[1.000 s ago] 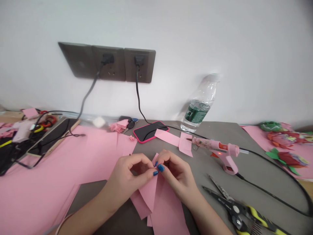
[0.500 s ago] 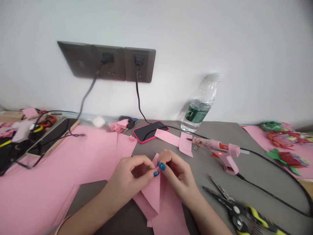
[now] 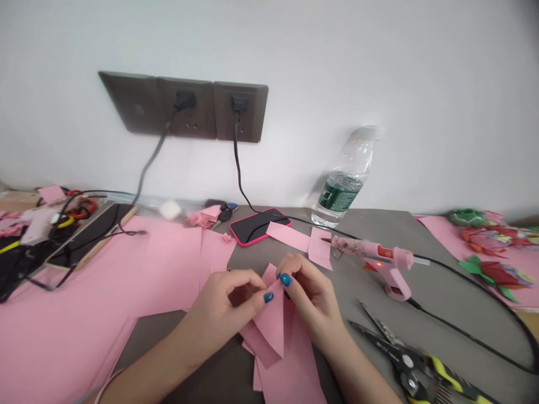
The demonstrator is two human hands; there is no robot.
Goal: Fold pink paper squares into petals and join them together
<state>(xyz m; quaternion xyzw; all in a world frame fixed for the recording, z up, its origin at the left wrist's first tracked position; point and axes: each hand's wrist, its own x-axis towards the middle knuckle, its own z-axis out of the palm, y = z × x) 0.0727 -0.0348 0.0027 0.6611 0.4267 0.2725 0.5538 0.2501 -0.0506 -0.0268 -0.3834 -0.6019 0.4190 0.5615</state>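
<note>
Both my hands meet over the grey desk mat (image 3: 370, 224), pinching a folded piece of pink paper (image 3: 269, 325). My left hand (image 3: 227, 303) grips its upper left edge between thumb and fingers. My right hand (image 3: 309, 292) pinches the top edge just beside it, thumbnail painted blue. The folded piece hangs down in a point over more loose pink paper strips (image 3: 286, 376) lying on the mat under my wrists.
A pink glue gun (image 3: 379, 261) with a lit red light lies to the right, its black cord trailing right. Pliers (image 3: 416, 365) lie at the lower right. Behind are a phone in a pink case (image 3: 256, 224), a water bottle (image 3: 347, 179), wall sockets (image 3: 189, 106), pink sheets (image 3: 84, 303) left, paper flowers (image 3: 492, 247) right.
My right hand has lifted and shifted slightly right, and the folded pink piece has turned and slid a little to the right between my fingers. Nothing else on the desk has moved.
</note>
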